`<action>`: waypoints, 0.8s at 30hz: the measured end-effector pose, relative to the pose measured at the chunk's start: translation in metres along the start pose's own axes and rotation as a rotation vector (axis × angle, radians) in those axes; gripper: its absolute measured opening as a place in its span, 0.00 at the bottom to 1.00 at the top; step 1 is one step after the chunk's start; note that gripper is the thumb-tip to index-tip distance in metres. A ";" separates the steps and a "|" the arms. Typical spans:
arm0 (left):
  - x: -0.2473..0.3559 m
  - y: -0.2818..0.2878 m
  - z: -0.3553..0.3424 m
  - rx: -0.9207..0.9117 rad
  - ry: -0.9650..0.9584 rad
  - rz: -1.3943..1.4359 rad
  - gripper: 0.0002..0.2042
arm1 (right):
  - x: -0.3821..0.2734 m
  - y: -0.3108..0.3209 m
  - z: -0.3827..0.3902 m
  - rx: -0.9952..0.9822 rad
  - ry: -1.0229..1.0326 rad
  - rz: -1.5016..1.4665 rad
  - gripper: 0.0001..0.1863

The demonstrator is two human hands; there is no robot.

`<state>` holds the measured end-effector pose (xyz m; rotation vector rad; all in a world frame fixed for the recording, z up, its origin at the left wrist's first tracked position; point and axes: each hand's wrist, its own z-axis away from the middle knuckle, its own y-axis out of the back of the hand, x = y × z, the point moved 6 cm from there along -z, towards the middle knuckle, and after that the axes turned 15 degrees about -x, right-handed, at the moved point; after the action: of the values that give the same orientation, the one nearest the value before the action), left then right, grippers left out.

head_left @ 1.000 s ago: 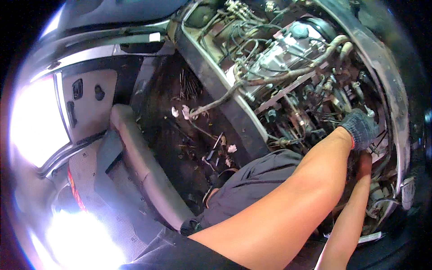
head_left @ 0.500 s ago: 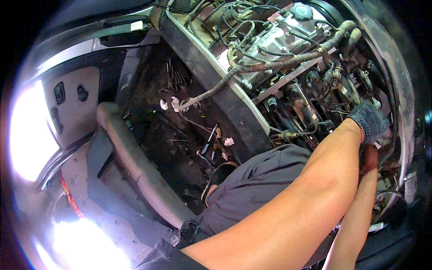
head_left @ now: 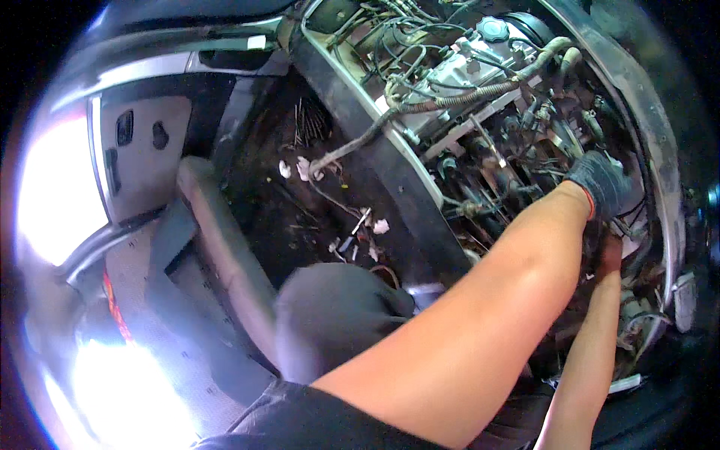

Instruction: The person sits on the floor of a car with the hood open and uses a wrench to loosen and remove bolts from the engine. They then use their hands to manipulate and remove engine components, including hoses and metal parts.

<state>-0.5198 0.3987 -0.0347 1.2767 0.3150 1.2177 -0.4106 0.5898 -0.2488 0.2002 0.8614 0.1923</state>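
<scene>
My left hand (head_left: 602, 182), in a dark knit work glove with an orange cuff edge, reaches into the right side of the open engine bay. Its fingers point down among hoses and brackets, and their tips are hidden. Just below it my right hand (head_left: 609, 253) goes in under the glove, mostly in shadow; its fingers do not show. Whatever either hand touches is out of sight. Near them lie the metal engine parts (head_left: 551, 142) and a thick ribbed hose (head_left: 465, 97) that crosses the engine.
A silver engine cover with a round filler cap (head_left: 492, 28) stands at the top. On the dark floor (head_left: 300, 217) lie a bundle of long bolts (head_left: 307, 124), crumpled white scraps (head_left: 381, 226) and a pen-like tool (head_left: 352, 236). A grey seat edge (head_left: 225, 232) and door panel (head_left: 157, 142) are at left.
My knee has swung left across the floor area, hiding most of the shoe. The view has shifted slightly. Both hands stay at about the same place in the engine bay.
</scene>
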 end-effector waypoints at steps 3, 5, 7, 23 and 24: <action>0.026 0.041 0.004 -0.011 -0.161 0.088 0.14 | 0.001 0.063 -0.042 -0.125 -0.420 0.460 0.26; 0.008 0.083 0.060 -0.035 -0.243 0.064 0.14 | -0.028 0.030 -0.029 -0.195 -0.240 0.052 0.27; -0.019 0.147 0.153 -0.041 -0.220 0.033 0.14 | -0.050 0.010 -0.027 -0.245 -0.181 -0.079 0.27; -0.245 -0.151 0.536 -0.624 1.045 0.269 0.26 | -0.168 -0.095 0.272 -0.045 0.275 0.411 0.12; -0.243 -0.143 0.537 -0.626 0.981 0.258 0.26 | -0.175 -0.130 0.296 -0.164 0.287 0.397 0.11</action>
<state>-0.1344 -0.0684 -0.0724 0.1129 0.4205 1.9205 -0.2844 0.3930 0.0344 0.1907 1.0801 0.6735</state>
